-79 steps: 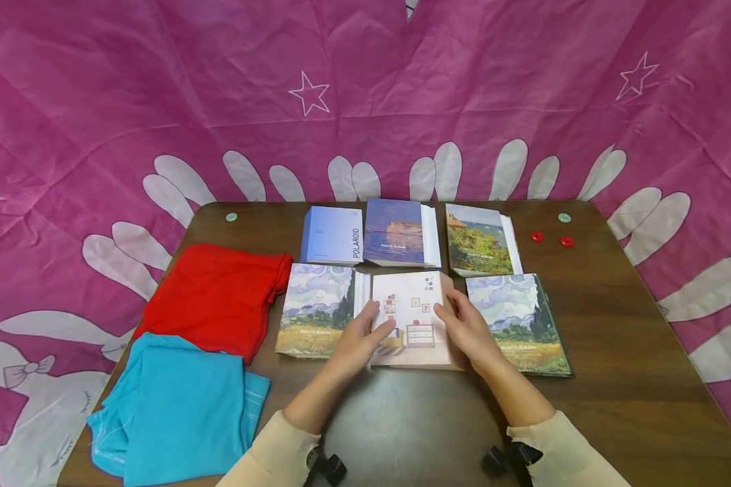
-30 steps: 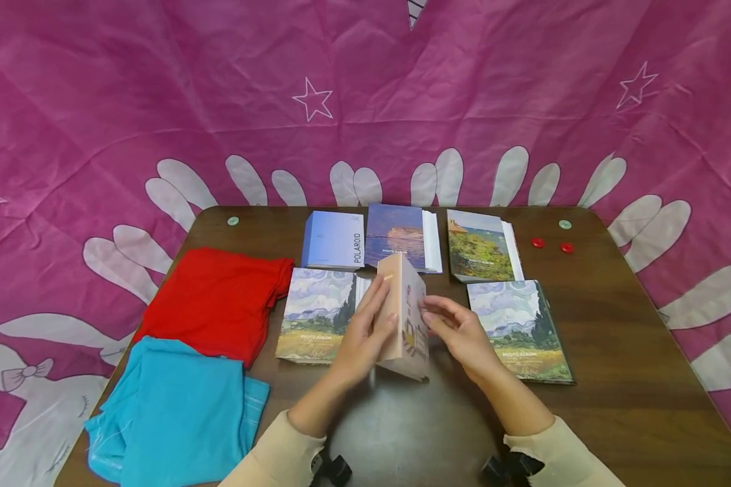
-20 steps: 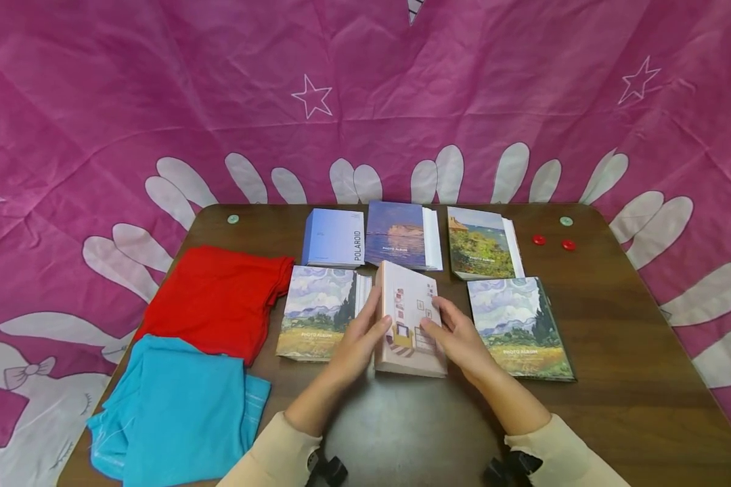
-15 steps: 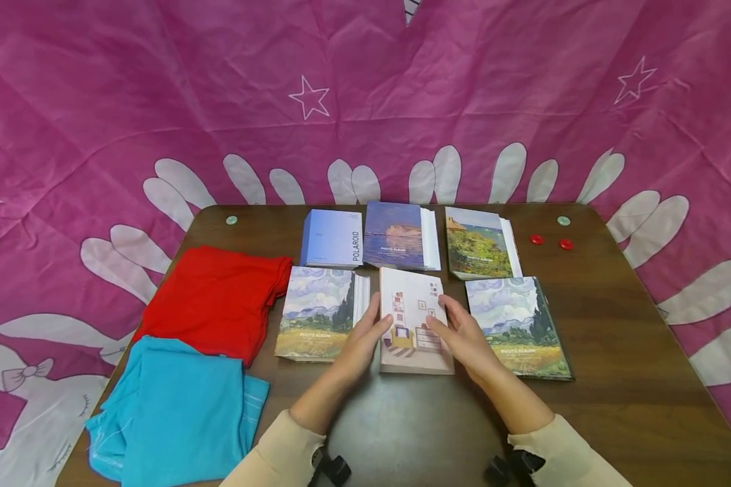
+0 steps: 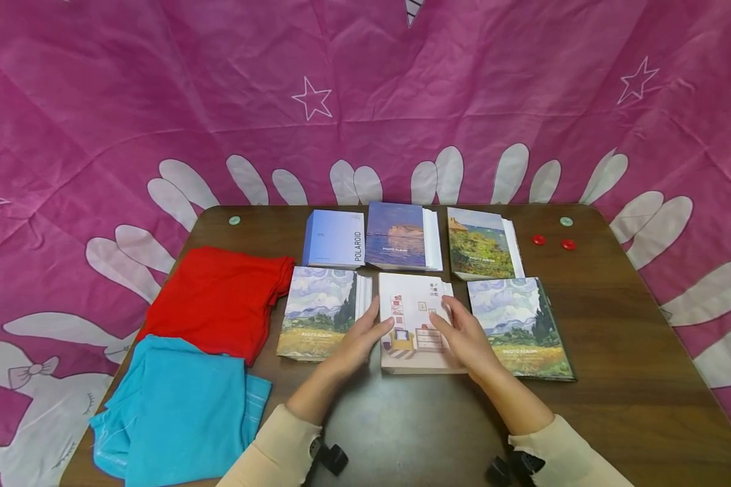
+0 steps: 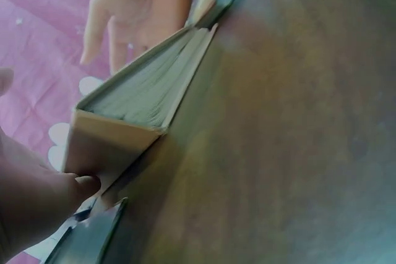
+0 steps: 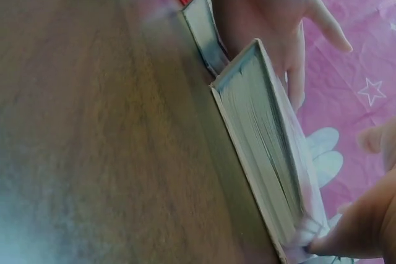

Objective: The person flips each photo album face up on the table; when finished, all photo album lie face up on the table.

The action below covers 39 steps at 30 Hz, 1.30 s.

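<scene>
A pale pink photo album with a drawn room on its cover lies between both hands at the middle of the table, spine to the left. My left hand holds its left side, the thumb at the cover's edge and the fingers along the spine. On the opposite side my right hand grips the right edge, its thumb over the cover. The left wrist view shows the album's spine by the left thumb. Page ends show in the right wrist view.
Landscape-cover albums flank it, one left and one right. Behind stand a blue Polaroid album, a sea-cover album and a garden-cover album. Red cloth and turquoise cloth lie left, red buttons right.
The pink album has turned in my hands: its spine was on the right, then it stood up on edge, and now it lies down with the spine left. The other things stay put.
</scene>
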Each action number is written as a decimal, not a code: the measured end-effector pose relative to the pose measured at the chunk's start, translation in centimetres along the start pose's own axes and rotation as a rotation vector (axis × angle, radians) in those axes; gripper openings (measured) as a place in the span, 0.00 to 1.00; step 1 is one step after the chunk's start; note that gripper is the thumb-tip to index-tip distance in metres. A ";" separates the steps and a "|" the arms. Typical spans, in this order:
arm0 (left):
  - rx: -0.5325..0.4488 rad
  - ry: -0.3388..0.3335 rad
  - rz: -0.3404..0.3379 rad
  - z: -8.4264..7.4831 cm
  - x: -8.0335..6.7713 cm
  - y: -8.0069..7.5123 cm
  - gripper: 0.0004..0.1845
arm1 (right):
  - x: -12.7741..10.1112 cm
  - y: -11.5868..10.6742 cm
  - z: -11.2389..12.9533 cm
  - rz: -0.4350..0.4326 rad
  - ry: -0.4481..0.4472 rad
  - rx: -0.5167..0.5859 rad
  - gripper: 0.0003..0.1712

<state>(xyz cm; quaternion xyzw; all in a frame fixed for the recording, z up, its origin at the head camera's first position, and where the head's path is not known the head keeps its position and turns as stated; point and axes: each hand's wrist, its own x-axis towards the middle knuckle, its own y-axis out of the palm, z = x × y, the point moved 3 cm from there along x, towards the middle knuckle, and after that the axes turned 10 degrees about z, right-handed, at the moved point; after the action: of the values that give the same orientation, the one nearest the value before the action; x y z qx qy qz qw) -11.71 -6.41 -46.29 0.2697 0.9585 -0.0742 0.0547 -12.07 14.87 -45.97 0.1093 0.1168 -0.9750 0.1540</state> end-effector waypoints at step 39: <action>0.265 0.202 -0.008 -3.0 6.3 12.4 0.35 | -3.8 -13.3 -1.7 -0.323 -0.114 -0.113 0.35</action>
<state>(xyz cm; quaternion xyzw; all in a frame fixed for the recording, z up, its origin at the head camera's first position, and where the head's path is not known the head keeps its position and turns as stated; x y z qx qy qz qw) -10.71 7.73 -45.66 0.2769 0.9420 -0.1727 -0.0783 -12.60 28.66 -44.05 0.0247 0.1784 -0.9836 0.0075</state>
